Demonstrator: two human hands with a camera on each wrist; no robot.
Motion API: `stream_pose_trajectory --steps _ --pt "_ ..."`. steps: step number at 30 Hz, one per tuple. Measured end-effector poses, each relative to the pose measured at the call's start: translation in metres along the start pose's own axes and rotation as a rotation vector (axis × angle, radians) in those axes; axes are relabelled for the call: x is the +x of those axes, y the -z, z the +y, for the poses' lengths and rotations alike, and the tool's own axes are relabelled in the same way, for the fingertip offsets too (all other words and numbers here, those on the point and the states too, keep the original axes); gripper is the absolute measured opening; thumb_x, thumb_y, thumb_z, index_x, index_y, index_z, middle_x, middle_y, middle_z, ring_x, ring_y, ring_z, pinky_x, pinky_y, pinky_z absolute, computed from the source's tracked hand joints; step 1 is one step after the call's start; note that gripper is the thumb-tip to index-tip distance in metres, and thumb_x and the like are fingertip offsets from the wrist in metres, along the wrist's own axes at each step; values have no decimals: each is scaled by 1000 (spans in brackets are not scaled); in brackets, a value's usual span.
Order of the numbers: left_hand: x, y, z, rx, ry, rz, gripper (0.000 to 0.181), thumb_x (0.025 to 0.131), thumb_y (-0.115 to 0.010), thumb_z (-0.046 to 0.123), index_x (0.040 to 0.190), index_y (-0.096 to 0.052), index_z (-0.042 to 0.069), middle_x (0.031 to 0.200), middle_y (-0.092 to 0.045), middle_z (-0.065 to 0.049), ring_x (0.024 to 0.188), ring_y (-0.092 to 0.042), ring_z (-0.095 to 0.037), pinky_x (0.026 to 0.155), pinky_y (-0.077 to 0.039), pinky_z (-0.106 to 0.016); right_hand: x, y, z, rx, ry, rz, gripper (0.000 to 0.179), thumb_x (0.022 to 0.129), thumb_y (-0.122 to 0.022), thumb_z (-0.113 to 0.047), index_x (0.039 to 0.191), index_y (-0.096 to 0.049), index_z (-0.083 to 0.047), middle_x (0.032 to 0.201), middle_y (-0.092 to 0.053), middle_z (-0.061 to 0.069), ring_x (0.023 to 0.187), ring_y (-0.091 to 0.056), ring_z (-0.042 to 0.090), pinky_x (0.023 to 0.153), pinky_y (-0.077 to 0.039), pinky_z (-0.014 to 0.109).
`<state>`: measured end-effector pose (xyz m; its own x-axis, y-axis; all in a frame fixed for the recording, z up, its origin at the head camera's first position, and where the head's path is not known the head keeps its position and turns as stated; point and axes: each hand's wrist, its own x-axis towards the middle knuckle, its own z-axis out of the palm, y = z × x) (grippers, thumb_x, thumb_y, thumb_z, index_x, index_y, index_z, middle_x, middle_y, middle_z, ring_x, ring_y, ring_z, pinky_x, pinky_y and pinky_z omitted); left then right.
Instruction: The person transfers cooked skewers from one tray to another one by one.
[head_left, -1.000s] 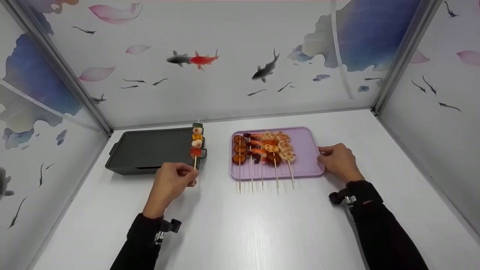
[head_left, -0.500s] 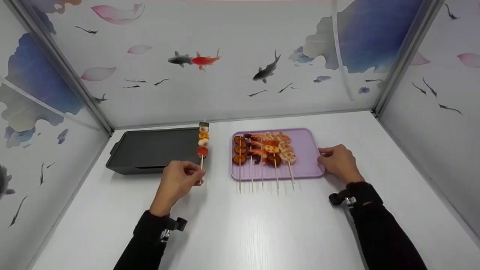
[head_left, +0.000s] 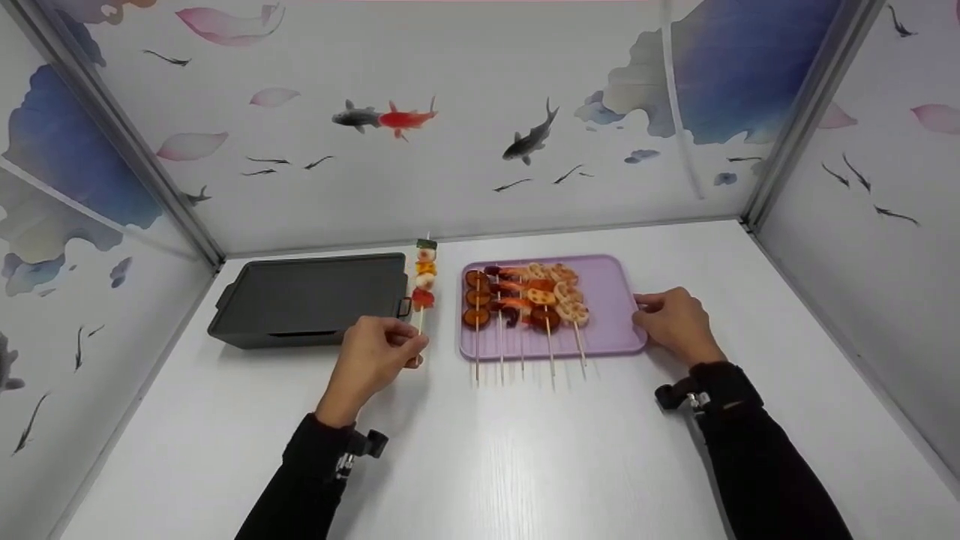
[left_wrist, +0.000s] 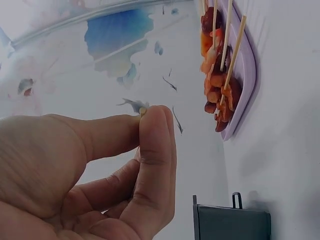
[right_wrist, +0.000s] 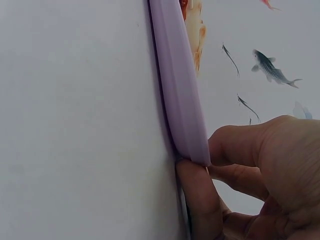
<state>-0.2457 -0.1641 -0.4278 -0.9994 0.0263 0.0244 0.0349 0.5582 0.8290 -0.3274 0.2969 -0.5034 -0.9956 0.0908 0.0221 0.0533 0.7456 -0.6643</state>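
My left hand pinches the bare stick of a vegetable skewer between thumb and fingers. The skewer stands nearly lengthwise, with green, white, yellow and red pieces, in the gap between the black grill pan and the purple tray. In the left wrist view only the stick's end shows at the fingertips. On the tray lie several other skewers with brown slices, shrimp and lotus root, sticks toward me. My right hand grips the tray's right edge; the right wrist view shows thumb and finger at the tray rim.
The white table carries the pan at left and the tray at centre right. Printed panels wall in the back and both sides. A small handle loop sticks out from the pan's right side.
My left hand has moved right with the vegetable skewer, from over the pan's right edge to the gap beside the tray. My right hand stays on the tray edge.
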Motion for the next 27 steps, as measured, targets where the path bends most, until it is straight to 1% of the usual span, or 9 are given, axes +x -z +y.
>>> stream_pose_trajectory --steps 5,13,16,21,27 --pt "1 -4 4 9 -15 -15 10 91 -79 20 91 -76 10 79 -72 -4 68 -72 -16 63 -58 -31 0 0 0 -3 2 1 40 86 -68 -22 124 -74 -12 109 -75 14 92 -64 29 75 -47 37" --pt "2 -11 8 19 -60 -29 11 92 -78 22 90 -77 12 75 -73 -1 66 -72 -14 61 -55 -32 -2 0 2 0 14 7 40 87 -68 -22 125 -74 -11 108 -75 14 90 -65 27 71 -48 34" --pt "3 -14 10 14 -63 -37 11 92 -78 22 89 -77 12 75 -73 -1 66 -72 -15 61 -55 -32 -2 -1 1 -4 14 4 40 88 -68 -22 125 -73 -10 108 -75 14 91 -65 27 73 -47 35" --pt "3 -18 15 2 -60 -43 10 92 -78 21 90 -77 11 76 -73 -2 66 -72 -15 61 -55 -31 -3 0 -1 -3 7 -11 41 88 -68 -23 126 -73 -10 109 -75 15 90 -64 27 72 -47 34" --pt "5 -24 20 -9 -85 -50 11 92 -78 19 92 -77 9 77 -73 -3 66 -72 -14 62 -57 -31 -2 1 -3 -6 0 -12 41 88 -68 -23 127 -73 -11 110 -75 15 90 -64 28 71 -47 34"
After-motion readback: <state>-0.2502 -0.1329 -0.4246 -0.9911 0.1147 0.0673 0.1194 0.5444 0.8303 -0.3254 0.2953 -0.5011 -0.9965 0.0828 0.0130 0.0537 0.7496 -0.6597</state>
